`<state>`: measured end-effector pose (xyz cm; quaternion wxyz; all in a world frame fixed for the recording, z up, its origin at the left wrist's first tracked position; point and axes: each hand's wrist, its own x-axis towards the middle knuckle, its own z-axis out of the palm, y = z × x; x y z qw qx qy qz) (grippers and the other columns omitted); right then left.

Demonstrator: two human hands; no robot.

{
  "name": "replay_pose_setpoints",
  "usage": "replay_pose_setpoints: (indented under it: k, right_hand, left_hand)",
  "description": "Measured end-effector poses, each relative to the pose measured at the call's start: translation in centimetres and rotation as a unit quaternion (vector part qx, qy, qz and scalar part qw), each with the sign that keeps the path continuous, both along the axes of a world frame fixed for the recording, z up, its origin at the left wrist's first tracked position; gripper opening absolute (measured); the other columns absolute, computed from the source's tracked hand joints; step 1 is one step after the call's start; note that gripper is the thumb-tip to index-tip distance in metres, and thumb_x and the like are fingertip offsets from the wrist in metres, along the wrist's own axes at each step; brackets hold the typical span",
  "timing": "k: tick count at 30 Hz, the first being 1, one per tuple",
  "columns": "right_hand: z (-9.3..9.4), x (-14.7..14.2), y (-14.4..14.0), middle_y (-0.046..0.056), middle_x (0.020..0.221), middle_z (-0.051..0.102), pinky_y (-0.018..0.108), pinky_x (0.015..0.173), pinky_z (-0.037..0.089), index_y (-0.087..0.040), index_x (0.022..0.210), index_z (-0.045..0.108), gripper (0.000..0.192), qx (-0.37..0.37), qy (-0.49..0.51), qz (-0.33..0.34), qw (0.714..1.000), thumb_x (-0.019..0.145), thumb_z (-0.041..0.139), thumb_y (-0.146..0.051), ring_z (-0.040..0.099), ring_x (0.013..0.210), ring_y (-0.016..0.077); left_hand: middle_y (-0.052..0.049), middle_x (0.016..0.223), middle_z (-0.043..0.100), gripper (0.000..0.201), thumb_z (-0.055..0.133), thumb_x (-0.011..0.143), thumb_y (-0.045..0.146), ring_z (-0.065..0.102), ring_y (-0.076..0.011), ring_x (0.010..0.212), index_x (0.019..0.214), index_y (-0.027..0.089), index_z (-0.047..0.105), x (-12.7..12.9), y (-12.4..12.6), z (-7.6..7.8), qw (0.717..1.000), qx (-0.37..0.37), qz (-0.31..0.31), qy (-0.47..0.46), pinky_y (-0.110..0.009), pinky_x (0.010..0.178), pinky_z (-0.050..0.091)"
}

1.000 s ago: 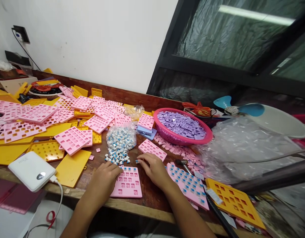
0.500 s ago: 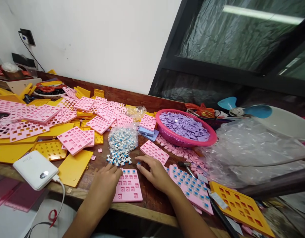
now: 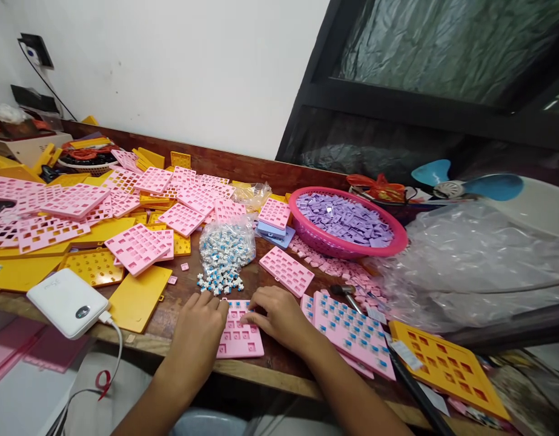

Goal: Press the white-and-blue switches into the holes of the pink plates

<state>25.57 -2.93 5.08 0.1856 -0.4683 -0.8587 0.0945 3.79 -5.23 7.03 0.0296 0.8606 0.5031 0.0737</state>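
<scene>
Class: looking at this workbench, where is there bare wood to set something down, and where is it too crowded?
Bare wood lies between the loose pink plate and the right hand, and along the table edge. The far left is crowded with pink and yellow plates.

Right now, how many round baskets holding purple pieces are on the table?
1: the pink basket stands right of the bag of blue-white parts, beyond both hands. Others may be hidden.

matt pink plastic tray (image 3: 241, 339); worn wooden bench (image 3: 279, 363)

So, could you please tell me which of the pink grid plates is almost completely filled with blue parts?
The pink plate lying just right of the right hand, on the table's front edge; the other pink plates are mostly empty.
</scene>
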Motion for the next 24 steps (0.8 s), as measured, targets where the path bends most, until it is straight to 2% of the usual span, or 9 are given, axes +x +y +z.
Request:
replay_pose_setpoints:
  k: [3, 6, 11, 18, 21, 24]
  right_hand:
    - [0.3, 0.5, 0.0, 0.004, 0.083, 0.072, 0.03, 0.072, 0.044, -0.019, 0.083, 0.072, 0.021, -0.027, 0.016, 0.005, 0.999, 0.086, 0.079, -0.04, 0.064, 0.079, 0.0193]
    - [0.8, 0.9, -0.1, 0.003, 0.089, 0.074, 0.029, 0.076, 0.047, -0.022, 0.092, 0.076, 0.01, -0.061, 0.028, 0.029, 0.997, 0.092, 0.073, -0.032, 0.066, 0.085, 0.019]
    - [1.4, 1.2, -0.2, 0.005, 0.091, 0.073, 0.03, 0.079, 0.049, -0.023, 0.092, 0.078, 0.013, -0.071, 0.047, 0.033, 0.996, 0.096, 0.067, -0.03, 0.066, 0.088, 0.0195]
    - [1.3, 0.9, -0.2, 0.004, 0.089, 0.072, 0.03, 0.077, 0.048, -0.022, 0.087, 0.076, 0.015, -0.072, 0.031, 0.03, 0.996, 0.096, 0.067, -0.03, 0.065, 0.085, 0.0188]
    - [1.3, 0.7, -0.2, 0.003, 0.086, 0.071, 0.03, 0.075, 0.047, -0.022, 0.085, 0.075, 0.014, -0.06, 0.011, 0.033, 0.998, 0.095, 0.068, -0.028, 0.064, 0.082, 0.0185]
    - [1.4, 1.0, -0.1, 0.004, 0.087, 0.072, 0.03, 0.075, 0.047, -0.022, 0.085, 0.075, 0.014, -0.061, 0.015, 0.03, 0.998, 0.095, 0.067, -0.027, 0.064, 0.083, 0.0189]
  left_hand:
    - [-0.007, 0.089, 0.072, 0.024, 0.05, 0.094, 0.007, 0.06, -0.0271, 0.09, 0.093, 0.022, 0.069, -0.9, 0.1, -0.9, 0.999, 0.017, 0.008, -0.032, -0.038, 0.077, 0.039]
    - [-0.006, 0.088, 0.071, 0.025, 0.05, 0.096, 0.01, 0.06, -0.0262, 0.089, 0.095, 0.024, 0.07, -1.5, 0.3, -1.5, 0.998, 0.028, 0.01, -0.059, -0.037, 0.077, 0.039]
    - [-0.006, 0.093, 0.071, 0.021, 0.05, 0.1, 0.018, 0.059, -0.0251, 0.091, 0.099, 0.024, 0.069, -1.6, 0.7, -2.3, 0.994, 0.02, 0.007, -0.104, -0.037, 0.08, 0.04]
    - [-0.005, 0.085, 0.07, 0.019, 0.055, 0.097, 0.017, 0.06, -0.0241, 0.084, 0.088, 0.023, 0.069, -1.3, 0.8, -2.5, 0.994, 0.001, 0.016, -0.11, -0.035, 0.075, 0.04]
    - [-0.005, 0.088, 0.071, 0.017, 0.056, 0.095, 0.015, 0.062, -0.0233, 0.089, 0.088, 0.023, 0.07, -1.9, 1.0, -2.1, 0.984, -0.027, 0.01, -0.176, -0.035, 0.08, 0.043]
    - [-0.004, 0.099, 0.072, 0.013, 0.058, 0.095, 0.019, 0.063, -0.0221, 0.096, 0.098, 0.024, 0.07, -3.7, 1.6, -1.9, 0.959, -0.044, 0.002, -0.278, -0.034, 0.086, 0.047]
